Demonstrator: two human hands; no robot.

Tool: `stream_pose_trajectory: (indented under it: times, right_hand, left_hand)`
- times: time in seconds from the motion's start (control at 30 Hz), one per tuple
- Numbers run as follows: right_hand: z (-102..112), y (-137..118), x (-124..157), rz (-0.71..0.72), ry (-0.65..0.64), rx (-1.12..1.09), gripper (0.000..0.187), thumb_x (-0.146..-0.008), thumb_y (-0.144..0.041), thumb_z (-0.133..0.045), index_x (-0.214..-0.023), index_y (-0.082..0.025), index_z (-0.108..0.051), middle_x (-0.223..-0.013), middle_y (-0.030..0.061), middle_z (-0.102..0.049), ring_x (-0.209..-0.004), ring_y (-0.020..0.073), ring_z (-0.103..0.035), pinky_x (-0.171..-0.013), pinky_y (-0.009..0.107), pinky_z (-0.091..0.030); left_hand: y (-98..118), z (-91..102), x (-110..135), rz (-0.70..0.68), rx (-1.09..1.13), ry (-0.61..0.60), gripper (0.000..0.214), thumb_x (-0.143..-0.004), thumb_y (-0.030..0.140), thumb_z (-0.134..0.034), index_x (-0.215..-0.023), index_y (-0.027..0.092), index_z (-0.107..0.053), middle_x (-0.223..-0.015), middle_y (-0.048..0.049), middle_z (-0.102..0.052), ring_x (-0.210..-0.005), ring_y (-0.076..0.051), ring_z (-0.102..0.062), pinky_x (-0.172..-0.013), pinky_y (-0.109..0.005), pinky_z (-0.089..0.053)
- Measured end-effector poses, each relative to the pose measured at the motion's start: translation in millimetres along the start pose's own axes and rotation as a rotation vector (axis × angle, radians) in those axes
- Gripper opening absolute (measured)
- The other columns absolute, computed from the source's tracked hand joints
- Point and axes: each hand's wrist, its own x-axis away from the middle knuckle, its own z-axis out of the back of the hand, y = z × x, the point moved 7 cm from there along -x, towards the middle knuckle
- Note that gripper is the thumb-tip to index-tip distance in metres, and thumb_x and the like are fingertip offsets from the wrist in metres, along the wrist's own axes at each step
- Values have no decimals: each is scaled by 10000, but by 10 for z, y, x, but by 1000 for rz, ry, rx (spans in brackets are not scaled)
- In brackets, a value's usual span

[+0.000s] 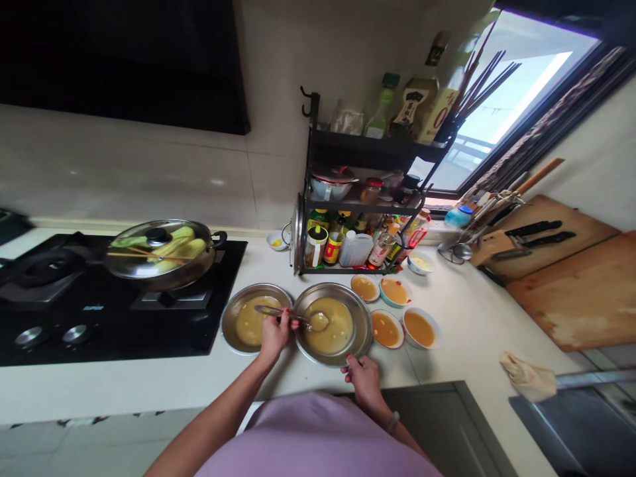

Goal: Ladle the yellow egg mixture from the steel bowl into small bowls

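My left hand [275, 336] is closed around the handle of a metal ladle [318, 322], whose bowl sits in the pale yellow liquid of the right metal basin [366, 341]. With its fingers at the near rim, my right hand [364, 379] grips that same basin. A second metal basin [226, 331] with similar yellow liquid stands to the left, partly behind my left hand and the handle. Close by on the right are several small bowls of orange-brown liquid, among them a front bowl [387, 329] and a rightmost bowl [420, 328].
A lidded pan [163, 255] of green and yellow vegetables, with chopsticks on top, sits on the black gas hob [116, 331]. Behind the bowls stands a black rack [368, 199] of bottles and jars. Knives [534, 228], cutting boards [566, 285] and a cloth [527, 377] are at right.
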Motion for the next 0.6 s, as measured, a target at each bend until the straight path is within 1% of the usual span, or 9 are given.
stream_pose_trajectory:
  times: [0.1, 0.2, 0.43, 0.6]
  right_hand:
    - [0, 7, 5, 1, -4, -6, 238, -589, -400, -644, -563, -215, -498, -430, -13, -552, -385, 138, -520, -379, 237, -353]
    - [-4, 0, 19, 9, -6, -15, 247, -578, -423, -636, -572, -218, -500, -440, -17, -544, -421, 154, -549, -382, 238, -359]
    - [0, -6, 26, 26, -12, -8, 256, -574, -432, -635, -567, -225, -484, -456, -3, -560, -421, 156, -543, -385, 242, -351]
    - [-7, 9, 10, 28, -18, -8, 257, -571, -427, -636, -562, -237, -462, -454, -6, -548, -433, 165, -554, -378, 240, -332]
  left_hand:
    - [-41, 92, 5, 114, 97, 69, 168, -816, 308, -591, -810, 143, -622, -558, -75, -708, -523, -238, -701, -545, -322, -565]
    - [-9, 172, 51, 156, 125, 109, 105, -817, 239, -590, -795, 142, -623, -555, -72, -708, -519, -227, -700, -553, -311, -567]
    - [50, 369, 86, 142, 150, 153, 138, -825, 234, -584, -827, 114, -653, -564, -70, -704, -513, -214, -693, -565, -311, -571]
    - [189, 614, 125, 122, 240, 226, 110, -812, 222, -586, -815, 120, -629, -563, -67, -698, -506, -201, -683, -578, -315, -576]
